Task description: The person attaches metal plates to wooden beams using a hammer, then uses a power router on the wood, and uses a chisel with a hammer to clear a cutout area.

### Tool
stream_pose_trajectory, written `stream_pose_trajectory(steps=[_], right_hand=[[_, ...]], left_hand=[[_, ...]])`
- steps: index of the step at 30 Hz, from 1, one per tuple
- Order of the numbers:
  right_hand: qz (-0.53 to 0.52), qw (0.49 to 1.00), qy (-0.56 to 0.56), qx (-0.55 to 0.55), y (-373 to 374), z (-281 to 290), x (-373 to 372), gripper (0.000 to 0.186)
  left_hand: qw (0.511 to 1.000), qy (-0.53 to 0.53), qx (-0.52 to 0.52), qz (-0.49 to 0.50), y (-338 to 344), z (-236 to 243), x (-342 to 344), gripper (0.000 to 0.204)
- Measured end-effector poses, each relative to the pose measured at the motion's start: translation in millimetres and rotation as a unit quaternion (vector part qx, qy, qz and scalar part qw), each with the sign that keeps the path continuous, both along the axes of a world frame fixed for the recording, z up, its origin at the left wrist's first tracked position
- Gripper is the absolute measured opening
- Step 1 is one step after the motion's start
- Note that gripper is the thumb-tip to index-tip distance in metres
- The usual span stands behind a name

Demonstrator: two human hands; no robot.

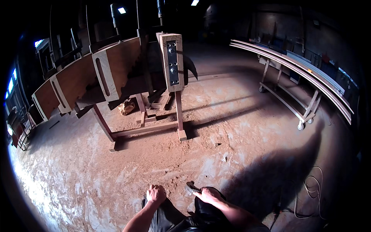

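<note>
Above my left thigh, my left hand point(156, 194) is curled into a fist, and nothing shows in it. My right hand point(211, 195) is closed around a dark hand tool point(191, 187) over my right thigh. The tool has a black curved part and a grey metal part; its exact kind is not clear. Ahead on the left stands a wooden workpiece point(81, 79) with a curved shape and jagged lower edges, held by several long clamps point(116, 17). Slotted pale wooden pieces point(105, 77) cross it. A metal plate point(172, 63) with bolts is set in its near end block.
A wooden trestle point(145, 129) bears the workpiece. Reddish-brown shavings point(166, 154) and small offcuts point(225, 159) litter the floor, with a crumpled brown bag point(126, 107) under the trestle. At right are a wheeled cart point(286, 102) loaded with long boards and a cable point(308, 189).
</note>
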State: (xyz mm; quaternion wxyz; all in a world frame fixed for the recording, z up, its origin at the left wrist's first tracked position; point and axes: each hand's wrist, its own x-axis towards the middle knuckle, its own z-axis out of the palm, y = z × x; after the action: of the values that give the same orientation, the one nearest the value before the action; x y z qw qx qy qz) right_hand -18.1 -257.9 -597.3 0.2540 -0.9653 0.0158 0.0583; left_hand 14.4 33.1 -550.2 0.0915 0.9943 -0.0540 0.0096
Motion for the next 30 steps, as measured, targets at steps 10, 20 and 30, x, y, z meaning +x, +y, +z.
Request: stream_pose_trajectory(steps=[10, 20, 30], right_hand=[[0.049, 0.995, -0.082, -0.008, -8.9, 15.2, -6.1, 0.064], [0.051, 0.997, 0.04, -0.037, -8.2, 52.4, -12.2, 0.072], [0.031, 0.997, 0.069, 0.027, -15.3, 22.5, -3.5, 0.074]], left_hand=[[1.0, -0.005, -0.006, 0.004, -4.2, 8.1, -6.2, 0.018], [1.0, 0.005, -0.015, 0.003, -14.1, 28.2, -8.9, 0.019], [0.999, 0.032, -0.023, 0.014, -8.6, 24.7, -1.2, 0.019]])
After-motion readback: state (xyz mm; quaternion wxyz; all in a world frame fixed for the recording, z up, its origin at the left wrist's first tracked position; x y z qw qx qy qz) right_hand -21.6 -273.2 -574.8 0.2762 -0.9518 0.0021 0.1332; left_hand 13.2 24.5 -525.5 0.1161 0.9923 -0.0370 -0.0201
